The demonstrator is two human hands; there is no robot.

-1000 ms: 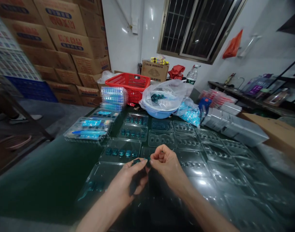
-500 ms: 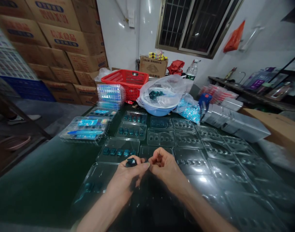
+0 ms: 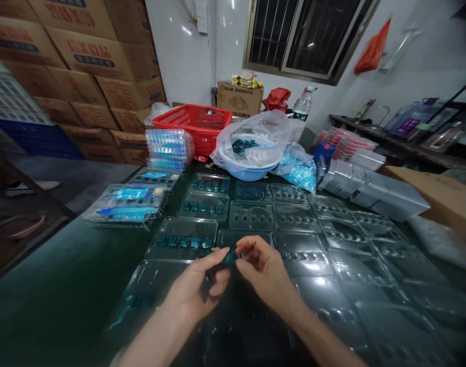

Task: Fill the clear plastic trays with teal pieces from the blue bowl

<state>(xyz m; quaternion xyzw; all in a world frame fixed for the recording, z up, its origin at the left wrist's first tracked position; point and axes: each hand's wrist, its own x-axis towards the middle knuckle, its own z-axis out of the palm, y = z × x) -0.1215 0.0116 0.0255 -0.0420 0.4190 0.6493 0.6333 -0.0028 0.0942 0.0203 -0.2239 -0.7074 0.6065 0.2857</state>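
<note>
My left hand (image 3: 198,289) and my right hand (image 3: 262,270) meet over the dark green table (image 3: 57,285), fingertips pinched together on a small teal piece (image 3: 229,258). The left hand also seems to cup a few more dark pieces in its palm. Just beyond the hands lies a clear blister tray (image 3: 181,240) with a row of several teal pieces in its pockets. Under my left forearm sits another clear tray (image 3: 145,298) with a few teal pieces.
Many clear blister trays (image 3: 313,224) cover the table. A blue bowl (image 3: 248,171) in a plastic bag holds teal pieces. Behind stand a red basket (image 3: 195,122), stacked filled packs (image 3: 167,148) and cardboard boxes (image 3: 91,61). A brown carton (image 3: 439,199) is at right.
The view tipped slightly downward. The teal piece moved from on top of my left fingers into a pinch between both hands' fingertips, and my right fingers loosened a little.
</note>
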